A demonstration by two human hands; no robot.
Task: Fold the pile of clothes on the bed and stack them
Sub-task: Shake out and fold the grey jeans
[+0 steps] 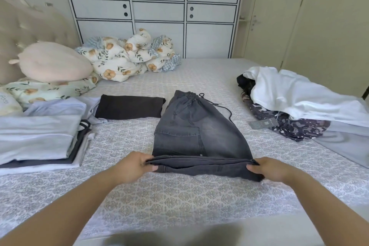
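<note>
Both hands were on the grey trousers (196, 132), which lay in the middle of the bed (179, 201) with the drawstring waist pointing away toward the wardrobe (157, 10). The left hand (132, 168) pinched the near folded edge at its left corner, thumb under and fingers curled over the cloth. The right hand (266, 169) pinched the same edge at the right corner, and the doubled hem ran straight between the two. That near edge was lifted a little off the sheet. To the left sat the stack (38, 138) of folded pale tops, and just beyond it a folded dark piece (128, 107) lay flat, close beside the trousers. Over on the right waited the pile (295, 106), a white garment draped across patterned dark cloth, well apart from the hands. A floral quilt (129, 56) was bunched by the headboard.
</note>
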